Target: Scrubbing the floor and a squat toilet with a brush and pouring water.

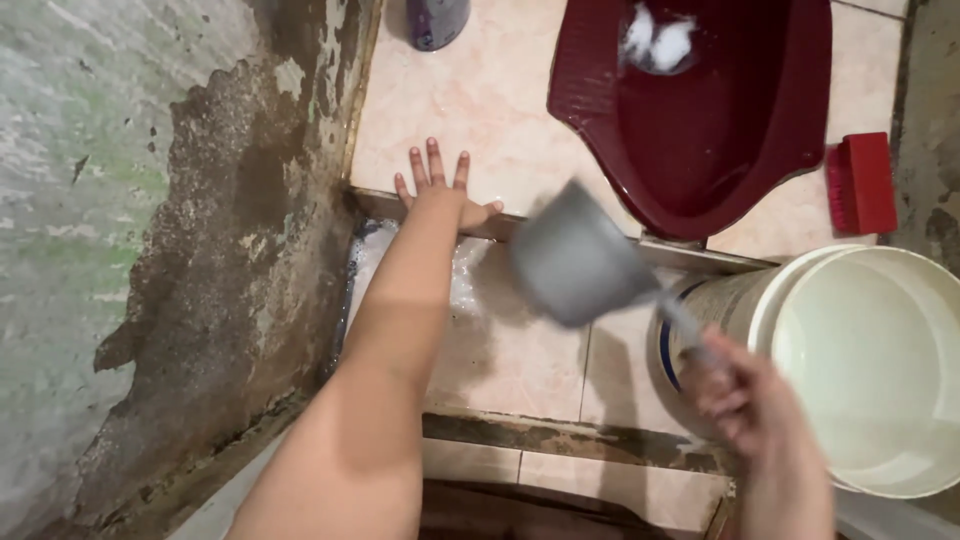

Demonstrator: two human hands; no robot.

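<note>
Fingers of the left hand are spread flat on the tiled step, at its front edge near the stained wall. Right hand is clamped on the handle of a grey dipper, blurred, held above the lower floor tiles between the step edge and the white bucket. Beyond the step edge sit a dark red squat pan and a red brush.

I count two hands of my own: one left hand and one right hand. There is one grey dipper, one white bucket, one dark red squat pan, one red scrub brush, and one grey bottle at the top edge
</note>
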